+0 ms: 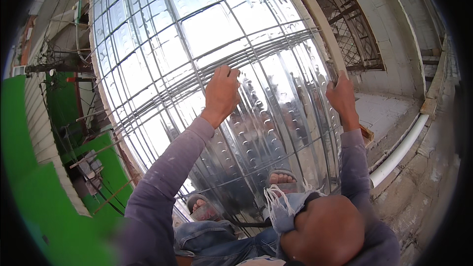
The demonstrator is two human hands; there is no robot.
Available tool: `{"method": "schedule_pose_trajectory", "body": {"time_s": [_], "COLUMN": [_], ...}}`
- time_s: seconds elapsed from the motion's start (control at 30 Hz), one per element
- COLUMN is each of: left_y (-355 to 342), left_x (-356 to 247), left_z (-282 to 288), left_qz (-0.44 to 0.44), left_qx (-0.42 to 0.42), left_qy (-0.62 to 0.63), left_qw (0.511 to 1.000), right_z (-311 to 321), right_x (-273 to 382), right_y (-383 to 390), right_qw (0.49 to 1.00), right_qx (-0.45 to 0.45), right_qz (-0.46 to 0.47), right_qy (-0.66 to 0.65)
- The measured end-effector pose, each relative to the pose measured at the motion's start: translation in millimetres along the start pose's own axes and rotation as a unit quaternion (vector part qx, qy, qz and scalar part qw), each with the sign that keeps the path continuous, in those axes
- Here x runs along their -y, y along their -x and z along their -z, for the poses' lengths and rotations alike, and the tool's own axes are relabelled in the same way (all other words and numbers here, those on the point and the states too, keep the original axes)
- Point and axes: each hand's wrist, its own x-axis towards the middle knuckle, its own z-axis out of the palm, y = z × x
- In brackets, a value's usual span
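A shiny ribbed metal deck (197,24) fills the middle, covered by a grid of thin steel bars (148,44). A bundle of long bars (276,44) runs across the grid from lower left to upper right. My left hand (221,91) is closed around this bundle near its middle. My right hand (340,96) grips the bars' ends at the deck's right edge, beside a wooden plank (320,19). Both arms wear grey-purple sleeves. My sandalled feet (282,180) stand on the deck below the hands.
A white pipe (399,150) lies along a concrete ledge (384,113) to the right. A brick wall with a metal lattice (354,34) rises behind it. Left of the deck is a drop to green sheeting (29,177), loose wires and rods (93,157).
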Motion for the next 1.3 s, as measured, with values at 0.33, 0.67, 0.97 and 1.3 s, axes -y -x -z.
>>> {"method": "schedule_pose_trajectory", "body": {"time_s": [0.33,0.67,0.97,1.3], "left_y": [0.2,-3.3,4.8,-22.8], "left_x": [6.6,-1.8,15.1,-6.3], "left_z": [-5.3,-18.5,-26.3,2.6], "left_qz": [0.176,0.157,0.205,0.238], "left_qx": [0.128,0.088,0.116,0.189], "left_qy": [0.005,0.013,0.028,0.025], "left_qw": [0.976,0.984,0.971,0.952], "right_z": [-53.8,-75.3,-79.8,-84.8], "right_x": [0.5,-15.6,-7.7,-20.7], "right_y": [-0.5,-11.3,0.2,-11.8], "right_qw": [0.995,0.993,0.977,0.971], "right_qx": [0.036,-0.01,-0.041,-0.027], "right_qz": [-0.006,0.09,0.205,0.239], "right_qy": [-0.09,-0.08,-0.045,-0.005]}}
